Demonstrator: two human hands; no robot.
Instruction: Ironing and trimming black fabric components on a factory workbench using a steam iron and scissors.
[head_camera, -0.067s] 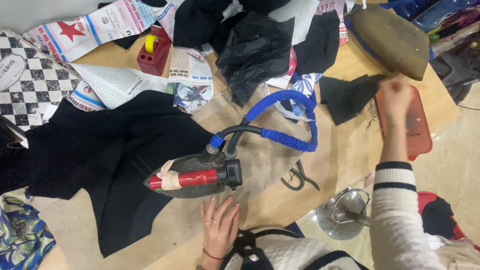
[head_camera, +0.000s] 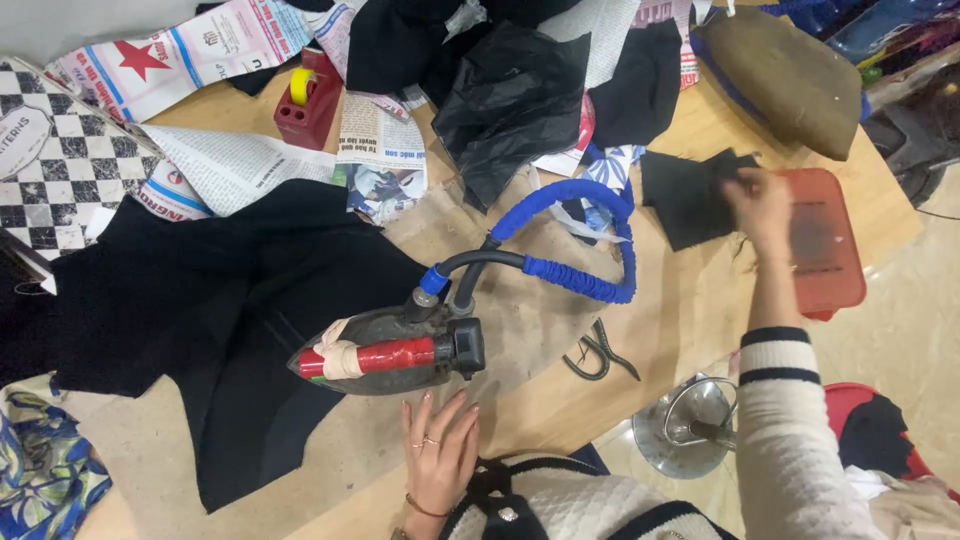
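Black cloth piece (head_camera: 690, 200) under right hand (head_camera: 762, 205)

A tailoring workshop: steam iron (head_camera: 390, 355) with hose, black fabric pieces (head_camera: 200, 300), snips (head_camera: 598, 355) on a padded pressing table (head_camera: 680, 310).

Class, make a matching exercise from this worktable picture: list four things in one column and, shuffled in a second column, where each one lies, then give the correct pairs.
Things:
1. iron
2. scissors
3. tape dispenser
4. red tray

Places:
A. at the table's right edge, beside the right hand
B. far side of the table, by the newspapers
C. on the black garment, just ahead of the left hand
D. on the bare table, below the blue hose loop

Pairs: 1-C, 2-D, 3-B, 4-A
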